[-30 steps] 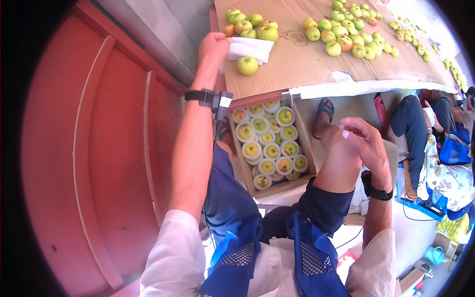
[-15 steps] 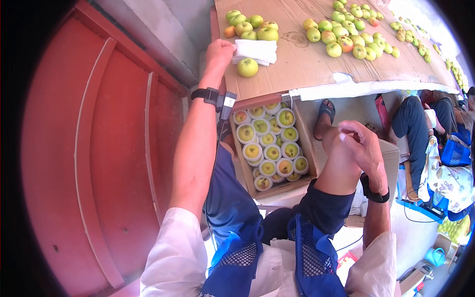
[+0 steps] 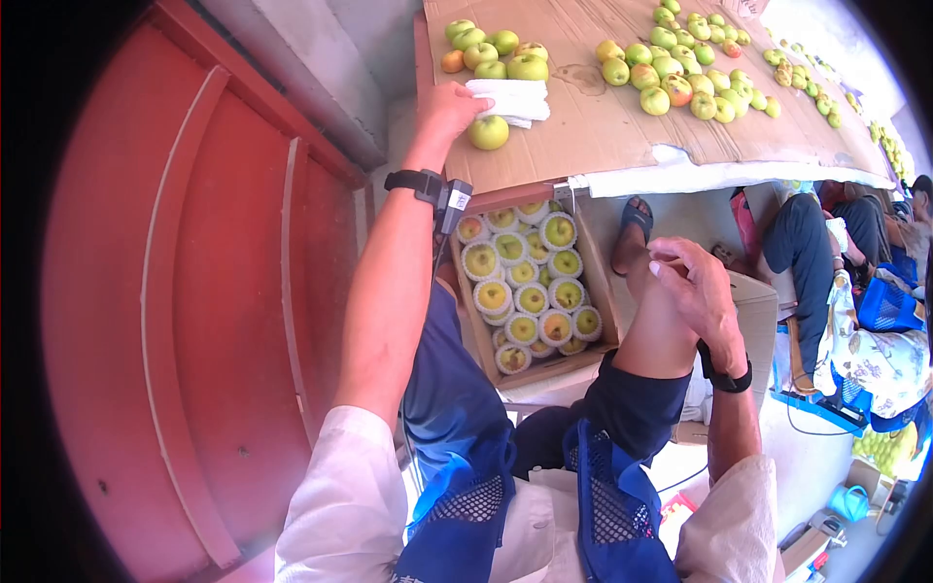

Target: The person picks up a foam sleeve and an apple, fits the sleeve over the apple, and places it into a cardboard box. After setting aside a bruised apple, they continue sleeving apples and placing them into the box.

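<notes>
On the cardboard-covered table, my left hand (image 3: 453, 114) pinches the left edge of a flat stack of white foam net sleeves (image 3: 515, 101). One green-yellow apple (image 3: 489, 132) lies just below the stack, close to my fingers. Behind the stack sits a small group of apples (image 3: 494, 56). My right hand (image 3: 698, 294) rests over my bare knee, fingers loosely bent and thumb apart, with nothing visible in it. Below the table edge, between my legs, stands a cardboard box (image 3: 604, 282) with apples in white foam nets (image 3: 530, 298), packed in rows.
More loose apples (image 3: 680, 73) spread along the table to the right. A red panelled door (image 3: 224, 291) stands close on my left. Another person's legs (image 3: 800, 272) and a blue basket (image 3: 889, 306) are at the right. An open cardboard box (image 3: 753, 306) stands beside my right knee.
My left hand has moved slightly right and down, and its fingers now overlap the edge of the white stack. The right hand stays at the knee.
</notes>
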### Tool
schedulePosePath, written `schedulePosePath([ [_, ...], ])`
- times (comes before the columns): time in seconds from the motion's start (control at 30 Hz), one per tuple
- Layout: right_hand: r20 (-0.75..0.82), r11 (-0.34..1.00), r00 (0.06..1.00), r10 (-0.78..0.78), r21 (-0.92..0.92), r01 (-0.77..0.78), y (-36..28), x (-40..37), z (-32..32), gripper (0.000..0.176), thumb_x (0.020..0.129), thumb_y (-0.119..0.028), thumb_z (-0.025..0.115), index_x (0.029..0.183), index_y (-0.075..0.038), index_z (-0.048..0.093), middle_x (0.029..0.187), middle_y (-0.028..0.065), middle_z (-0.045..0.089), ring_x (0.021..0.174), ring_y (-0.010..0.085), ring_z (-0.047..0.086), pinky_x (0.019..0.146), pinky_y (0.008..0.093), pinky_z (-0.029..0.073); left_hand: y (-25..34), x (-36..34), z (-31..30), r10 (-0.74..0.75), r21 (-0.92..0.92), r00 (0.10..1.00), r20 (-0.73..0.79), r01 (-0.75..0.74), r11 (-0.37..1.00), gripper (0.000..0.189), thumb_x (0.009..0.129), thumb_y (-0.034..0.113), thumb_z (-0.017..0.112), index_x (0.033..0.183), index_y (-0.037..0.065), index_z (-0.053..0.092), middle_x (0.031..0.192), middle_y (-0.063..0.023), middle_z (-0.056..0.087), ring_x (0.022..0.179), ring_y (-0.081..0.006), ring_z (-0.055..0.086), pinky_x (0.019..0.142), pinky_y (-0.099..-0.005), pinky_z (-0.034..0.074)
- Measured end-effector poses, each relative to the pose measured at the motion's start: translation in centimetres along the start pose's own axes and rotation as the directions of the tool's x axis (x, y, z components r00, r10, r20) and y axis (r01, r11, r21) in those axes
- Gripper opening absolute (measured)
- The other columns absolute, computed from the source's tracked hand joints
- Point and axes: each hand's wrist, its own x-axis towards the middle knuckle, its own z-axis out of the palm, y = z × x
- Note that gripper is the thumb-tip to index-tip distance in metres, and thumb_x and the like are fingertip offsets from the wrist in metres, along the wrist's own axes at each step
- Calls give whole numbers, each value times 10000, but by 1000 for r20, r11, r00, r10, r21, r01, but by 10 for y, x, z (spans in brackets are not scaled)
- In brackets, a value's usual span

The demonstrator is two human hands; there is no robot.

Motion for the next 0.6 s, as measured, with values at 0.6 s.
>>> schedulePosePath([
  [0.6, 23, 999, 1000, -7, -41, 8, 2, 6, 0, 271, 895, -150, 686, 1149, -64, 729, 1067, 159, 738, 942, 315, 717, 869, 374, 556, 33, -21, -18, 156, -369, 960, 232, -62, 927, 202, 895, 257, 735, 984, 80, 698, 910, 8, 658, 845, -104, 567, 738, -271, 417],
])
